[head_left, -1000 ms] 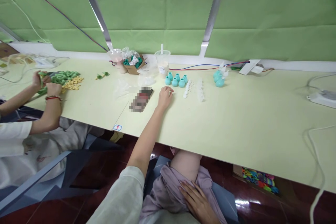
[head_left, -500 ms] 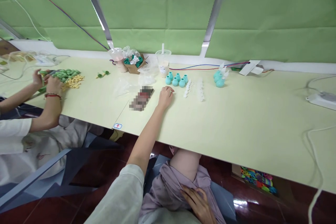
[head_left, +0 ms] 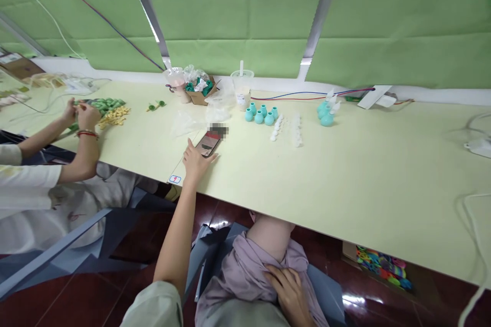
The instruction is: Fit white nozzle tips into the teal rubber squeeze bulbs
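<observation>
My left hand [head_left: 196,162] lies at the near end of a phone [head_left: 209,143] on the table, thumb and fingers spread around its lower edge. Whether the fingers touch the phone I cannot tell. On my lap, my right hand [head_left: 288,288] rests with outstretched fingers on the mauve clothing [head_left: 240,271]. Beyond the phone to the right stand several small turquoise vase-shaped pieces [head_left: 259,117] with open necks. Beside them lie two rows of small white pieces [head_left: 296,130]. Farther right, a few turquoise pieces with translucent tops [head_left: 326,117] stand together.
Two drink cups [head_left: 242,93] and a small carton [head_left: 199,96] of green items stand at the back, near clear plastic bags [head_left: 220,108]. At left, a co-worker's hands [head_left: 86,115] work by green and yellow pieces [head_left: 114,115]. A white cable [head_left: 473,245] crosses the right side.
My left hand has moved left and nearer, from beside the turquoise pieces to the phone, and its fingers have spread. My right hand stays on my lap. The view has shifted slightly.
</observation>
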`<state>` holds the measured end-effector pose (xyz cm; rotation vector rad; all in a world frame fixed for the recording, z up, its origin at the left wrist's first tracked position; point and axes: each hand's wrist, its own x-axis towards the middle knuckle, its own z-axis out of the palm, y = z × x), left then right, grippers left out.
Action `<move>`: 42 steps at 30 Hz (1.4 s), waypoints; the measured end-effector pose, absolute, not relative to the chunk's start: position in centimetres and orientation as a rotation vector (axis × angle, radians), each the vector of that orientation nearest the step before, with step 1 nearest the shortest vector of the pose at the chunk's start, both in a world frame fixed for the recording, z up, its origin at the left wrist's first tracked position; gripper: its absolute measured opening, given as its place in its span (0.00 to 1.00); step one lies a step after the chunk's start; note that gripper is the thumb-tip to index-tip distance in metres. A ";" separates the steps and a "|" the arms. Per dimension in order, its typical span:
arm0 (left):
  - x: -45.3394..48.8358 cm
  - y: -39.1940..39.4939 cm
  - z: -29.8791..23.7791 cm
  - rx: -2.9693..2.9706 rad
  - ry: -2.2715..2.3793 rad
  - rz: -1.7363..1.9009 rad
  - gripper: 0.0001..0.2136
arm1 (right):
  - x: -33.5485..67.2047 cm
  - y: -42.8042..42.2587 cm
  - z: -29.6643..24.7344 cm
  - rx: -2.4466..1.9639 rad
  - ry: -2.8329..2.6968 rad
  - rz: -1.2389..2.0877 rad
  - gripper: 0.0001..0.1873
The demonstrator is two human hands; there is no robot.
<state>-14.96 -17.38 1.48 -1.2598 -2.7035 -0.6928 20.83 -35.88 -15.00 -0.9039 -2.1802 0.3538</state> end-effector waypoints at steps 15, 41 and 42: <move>-10.9 -25.3 0.7 -1.536 -2.433 -0.264 0.35 | 21.5 -35.7 -16.4 -0.932 -2.316 0.470 0.24; -7.3 -31.4 -1.9 -1.528 -2.373 -0.538 0.20 | 21.1 -35.1 -17.9 -0.935 -2.357 0.505 0.22; -7.4 -31.4 -2.0 -1.540 -2.370 -0.560 0.21 | 21.1 -35.1 -17.9 -0.933 -2.361 0.505 0.22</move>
